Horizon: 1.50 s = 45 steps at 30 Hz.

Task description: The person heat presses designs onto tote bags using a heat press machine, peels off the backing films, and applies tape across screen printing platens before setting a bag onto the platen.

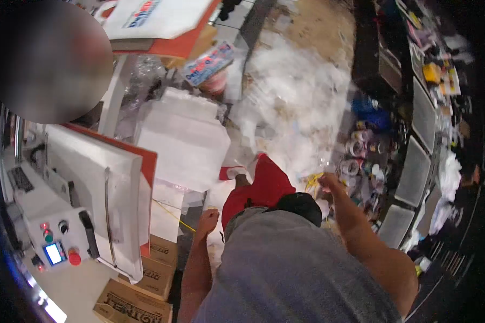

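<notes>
Yellow strands (pixel 313 181) are seen at the right hand (pixel 332 183), near the floor's (pixel 323 27) right edge.
From the left, a machine (pixel 81 183) with a lit control screen (pixel 53 253) is shown beside stacked cardboard boxes (pixel 137 302); white sheets (pixel 182 134) are piled beyond. The left hand (pixel 208 220) is loosely curled; whether anything is held cannot be told. The right hand's fingers are bent, any grip on the strands unclear, with containers (pixel 355 148) crowded nearby.

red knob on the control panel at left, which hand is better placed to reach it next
Probably the left hand: it is on the same side as the red knob and nearer to it. The right hand is farther off, beside blurred yellow strands.
</notes>
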Available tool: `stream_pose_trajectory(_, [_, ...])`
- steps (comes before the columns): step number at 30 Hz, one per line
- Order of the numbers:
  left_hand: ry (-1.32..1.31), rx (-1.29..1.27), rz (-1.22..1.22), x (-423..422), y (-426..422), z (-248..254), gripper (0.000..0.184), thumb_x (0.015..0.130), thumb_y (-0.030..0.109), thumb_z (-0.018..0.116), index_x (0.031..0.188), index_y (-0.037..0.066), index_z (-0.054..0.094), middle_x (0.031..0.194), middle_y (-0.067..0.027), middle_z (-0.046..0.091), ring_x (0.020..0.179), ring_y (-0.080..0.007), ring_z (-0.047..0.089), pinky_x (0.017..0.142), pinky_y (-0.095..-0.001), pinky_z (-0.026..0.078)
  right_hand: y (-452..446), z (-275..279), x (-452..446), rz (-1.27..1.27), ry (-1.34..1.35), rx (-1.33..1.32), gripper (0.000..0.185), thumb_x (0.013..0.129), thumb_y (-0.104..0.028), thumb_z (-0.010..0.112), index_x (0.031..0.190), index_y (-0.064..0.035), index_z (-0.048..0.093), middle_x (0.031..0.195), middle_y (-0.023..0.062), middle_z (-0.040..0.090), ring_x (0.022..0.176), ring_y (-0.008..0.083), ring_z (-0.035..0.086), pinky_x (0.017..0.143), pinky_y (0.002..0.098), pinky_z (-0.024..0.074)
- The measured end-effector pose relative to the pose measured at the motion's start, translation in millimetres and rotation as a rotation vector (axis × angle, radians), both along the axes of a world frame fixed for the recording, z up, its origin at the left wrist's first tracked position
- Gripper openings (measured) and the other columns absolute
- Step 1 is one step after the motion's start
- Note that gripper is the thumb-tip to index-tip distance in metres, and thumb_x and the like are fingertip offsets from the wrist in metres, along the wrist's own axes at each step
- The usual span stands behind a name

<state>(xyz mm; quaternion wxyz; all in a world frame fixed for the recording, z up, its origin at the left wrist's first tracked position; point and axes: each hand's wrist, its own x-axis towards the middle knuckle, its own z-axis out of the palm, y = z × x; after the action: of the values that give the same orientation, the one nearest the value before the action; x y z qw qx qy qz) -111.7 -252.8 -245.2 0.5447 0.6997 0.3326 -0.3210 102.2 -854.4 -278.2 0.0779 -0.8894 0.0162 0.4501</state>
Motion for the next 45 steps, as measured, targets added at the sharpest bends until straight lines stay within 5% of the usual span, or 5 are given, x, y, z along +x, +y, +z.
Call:
stream_pose_trajectory(4, [0.03,0.149,-0.327,44,-40,34,0.039,0.09,0.039,0.066,0.108,0.005,0.069,0.102,-0.0165,0.072,0.1,-0.0307,0.068,0.088,-0.0387,0.053,-1,18,-42,-0.228,0.088,-0.127,0.028,0.077,-0.027,0.059,0.087,-0.0043,0.071,0.091,0.0222,0.07,0.09,0.0359,0.07,0.075,0.0443,0.0555])
stream_pose_trajectory(10, [0.126,0.166,-0.601,47,-92,20,0.049,0.089,0.044,0.064,0.118,0.005,0.065,0.114,-0.0186,0.067,0.111,-0.0339,0.063,0.097,-0.0418,0.048,-30,-24,-71,0.184,-0.117,0.012,0.037,0.084,-0.034,0.053,0.09,-0.0009,0.069,0.088,0.0253,0.068,0.086,0.0413,0.068,0.079,0.0493,0.0541])
stream_pose_trajectory(20, [-0.108,0.404,-0.734,58,-209,7,0.057,0.086,0.037,0.067,0.132,0.007,0.056,0.142,-0.0207,0.047,0.13,-0.0383,0.046,0.108,-0.0462,0.039,-36,-103,-51,-0.645,-0.206,0.021,0.056,0.08,-0.049,0.067,0.104,0.0017,0.067,0.107,0.0254,0.068,0.101,0.0409,0.065,0.088,0.0446,0.0517])
stream_pose_trajectory(39, [-0.023,0.257,-1.329,310,-236,-112,0.071,0.076,0.049,0.074,0.136,0.018,0.053,0.147,-0.0154,0.042,0.137,-0.049,0.031,0.108,-0.0624,0.031,-2,-543,169,-0.883,-0.442,-0.152,0.09,0.066,-0.051,0.084,0.126,0.0055,0.047,0.119,0.0246,0.056,0.112,0.0428,0.055,0.093,0.0537,0.0478])
stream_pose_trajectory(45, [0.016,0.22,-1.248,344,-230,-103,0.08,0.072,0.054,0.078,0.142,0.024,0.051,0.15,-0.0122,0.041,0.14,-0.0442,0.03,0.111,-0.0595,0.024,9,-560,195,-1.013,-0.29,-0.307,0.067,0.069,-0.042,0.081,0.114,0.0004,0.056,0.111,0.0182,0.064,0.106,0.0364,0.06,0.086,0.0514,0.0508])
